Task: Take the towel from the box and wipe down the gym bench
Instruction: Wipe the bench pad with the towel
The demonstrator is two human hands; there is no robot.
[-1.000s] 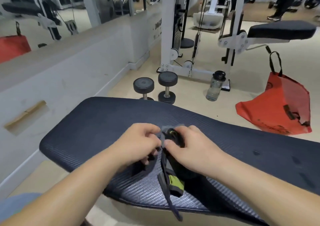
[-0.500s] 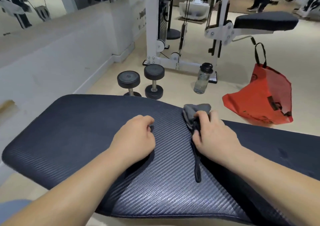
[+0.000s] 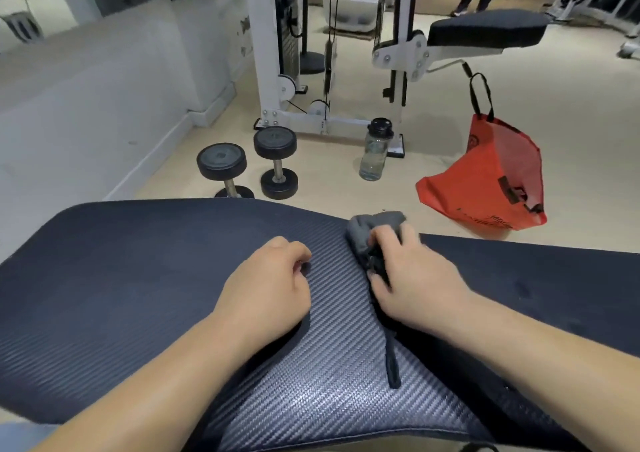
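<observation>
Towel gripped by right hand on bench; left hand curled, contents unclear; bag print illegible.

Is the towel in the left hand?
No, the right hand grips the grey towel on the bench; the left hand rests curled beside it, apart from the towel.

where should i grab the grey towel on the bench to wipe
Take the towel by its bunched wad at the far end, from above, palm down, as the right hand grips it. That part is thick and fills the hand; the thin strap trailing toward you lies flat on the bench, probably useless for wiping.
</observation>
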